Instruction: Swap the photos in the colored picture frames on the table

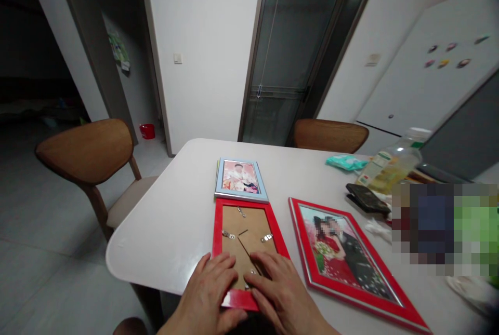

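Note:
A red photo frame (242, 253) lies face down at the table's near edge, its brown backing board upward with metal clips and a thin dark stand strip. My left hand (208, 291) holds its left near corner, fingers on the back and thumb at the near edge. Across from it, my right hand (278, 288) grips the right near side, fingers curled on the backing by the lowest clip (247, 286), which they partly hide. A light blue photo frame (264, 195) with a picture lies face up just beyond. To the right rests a larger red photo frame (298, 231), also face up.
On the white table (167, 220) at the right stand a bottle of yellowish liquid (393, 163), a dark wallet-like item (366, 199) and a teal packet (345, 162). Wooden chairs (89, 150) stand left and beyond. A blurred patch hides the right edge.

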Demonstrator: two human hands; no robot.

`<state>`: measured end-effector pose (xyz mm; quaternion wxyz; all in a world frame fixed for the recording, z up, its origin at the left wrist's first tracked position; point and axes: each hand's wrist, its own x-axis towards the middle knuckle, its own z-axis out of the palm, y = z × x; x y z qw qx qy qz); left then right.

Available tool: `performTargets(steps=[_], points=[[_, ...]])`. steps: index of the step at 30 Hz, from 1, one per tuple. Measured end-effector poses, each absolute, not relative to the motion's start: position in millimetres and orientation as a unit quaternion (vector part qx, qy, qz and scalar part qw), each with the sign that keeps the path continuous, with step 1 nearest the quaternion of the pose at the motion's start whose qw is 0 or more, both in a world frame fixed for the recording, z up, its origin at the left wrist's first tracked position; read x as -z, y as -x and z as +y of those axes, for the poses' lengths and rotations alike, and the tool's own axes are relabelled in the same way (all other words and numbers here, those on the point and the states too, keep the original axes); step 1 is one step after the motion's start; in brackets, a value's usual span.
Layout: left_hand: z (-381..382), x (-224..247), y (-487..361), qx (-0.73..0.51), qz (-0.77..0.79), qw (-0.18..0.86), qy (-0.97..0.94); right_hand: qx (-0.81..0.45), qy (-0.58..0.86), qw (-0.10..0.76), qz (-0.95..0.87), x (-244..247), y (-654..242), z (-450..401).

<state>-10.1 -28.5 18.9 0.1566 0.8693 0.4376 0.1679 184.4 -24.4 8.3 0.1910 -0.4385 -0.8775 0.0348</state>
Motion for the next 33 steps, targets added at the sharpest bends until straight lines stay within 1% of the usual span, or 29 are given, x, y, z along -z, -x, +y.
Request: performTargets(steps=[4, 10, 12, 16, 19, 29, 33], points=[[-28, -19, 10, -0.160, 0.449, 0.164, -0.863, -0.056, 0.391, 0.162, -0.904, -12, -187, -29], [-29, -23, 9, -0.136, 0.462, 0.165, -0.860, -0.079, 0.384, 0.161, -0.906, -14, -192, -27], [-29, -22, 9, -0.129, 0.462, 0.159, -0.863, -0.081, 0.430, 0.166, -0.884, -13, -195, -19], [-28, -18, 9, -0.134, 0.455, 0.149, -0.868, -0.042, 0.578, 0.177, -0.795, -12, -200, 2], [-28, -16, 10, -0.141, 0.450, 0.144, -0.870, -0.027, 0.610, 0.165, -0.775, -12, -200, 12], [-28, -18, 9, -0.137, 0.461, 0.156, -0.863, -0.045, 0.598, 0.161, -0.784, -19, -195, 9], [-28, -17, 9, -0.133, 0.468, 0.168, -0.857, -0.082, 0.536, 0.173, -0.822, -29, -169, 11]])
